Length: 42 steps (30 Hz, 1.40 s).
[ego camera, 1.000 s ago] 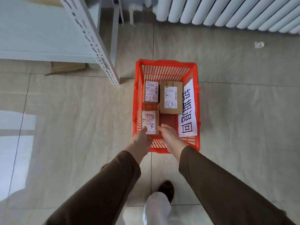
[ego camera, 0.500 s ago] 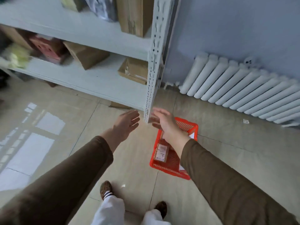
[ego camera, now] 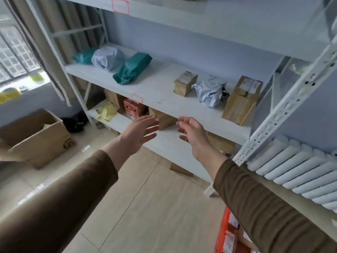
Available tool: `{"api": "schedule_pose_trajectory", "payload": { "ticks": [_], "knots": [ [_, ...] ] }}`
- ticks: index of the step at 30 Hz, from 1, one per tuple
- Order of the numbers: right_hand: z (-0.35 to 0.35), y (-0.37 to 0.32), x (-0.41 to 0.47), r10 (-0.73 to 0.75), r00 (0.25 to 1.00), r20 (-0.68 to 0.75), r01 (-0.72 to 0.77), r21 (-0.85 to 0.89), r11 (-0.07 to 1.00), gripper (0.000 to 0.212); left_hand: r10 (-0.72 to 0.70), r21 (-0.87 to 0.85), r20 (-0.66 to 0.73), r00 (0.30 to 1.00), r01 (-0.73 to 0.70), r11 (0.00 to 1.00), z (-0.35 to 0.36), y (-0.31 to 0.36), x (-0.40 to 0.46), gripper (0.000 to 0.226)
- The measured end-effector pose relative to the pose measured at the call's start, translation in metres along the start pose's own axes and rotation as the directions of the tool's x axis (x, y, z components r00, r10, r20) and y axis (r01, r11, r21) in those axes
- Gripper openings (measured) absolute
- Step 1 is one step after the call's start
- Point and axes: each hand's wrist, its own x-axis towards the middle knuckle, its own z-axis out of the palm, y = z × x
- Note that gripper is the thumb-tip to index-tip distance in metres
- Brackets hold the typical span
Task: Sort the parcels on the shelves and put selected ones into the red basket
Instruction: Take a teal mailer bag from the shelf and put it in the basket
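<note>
My left hand (ego camera: pixel 139 131) and my right hand (ego camera: pixel 192 133) are raised in front of the white shelf (ego camera: pixel 160 99), both empty with fingers apart. On the middle shelf lie a green bag parcel (ego camera: pixel 132 68), a grey bag parcel (ego camera: pixel 107 58), a small brown box (ego camera: pixel 185 83), a crumpled grey bag (ego camera: pixel 211 92) and a taller brown box (ego camera: pixel 240 101). The lower shelf holds a red box (ego camera: pixel 134 108), a yellow bag (ego camera: pixel 107 111) and more brown boxes. The red basket (ego camera: pixel 223 232) shows at the bottom right, partly behind my right sleeve, with labelled parcels inside.
An open cardboard box (ego camera: pixel 36 137) stands on the tiled floor at the left. A white radiator (ego camera: pixel 295 168) runs along the wall at the right. The shelf's perforated upright (ego camera: pixel 284 108) stands between my right hand and the radiator. A window is at the far left.
Both hands let go of the parcel in the basket and rose toward the shelf. The view swung up from the basket to the middle shelf.
</note>
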Motion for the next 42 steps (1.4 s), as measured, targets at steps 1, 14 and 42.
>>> {"api": "schedule_pose_trajectory", "payload": {
  "ticks": [1,14,42],
  "knots": [
    [0.017,-0.011,0.006,-0.019,1.000,0.020,0.019,-0.009,1.000,0.021,0.013,-0.008,-0.010,1.000,-0.013,1.000,-0.017,0.014,0.005,0.026],
    [0.139,-0.072,0.180,-0.096,0.994,0.059,0.098,-0.043,0.994,0.023,0.045,0.007,-0.049,0.998,-0.045,0.999,-0.129,0.116,0.154,0.027],
    [0.327,-0.081,0.565,0.421,0.889,-0.179,-0.367,0.272,0.890,0.044,-0.133,0.345,-0.027,0.991,0.134,0.929,-0.278,0.248,0.569,0.046]
  ]
}}
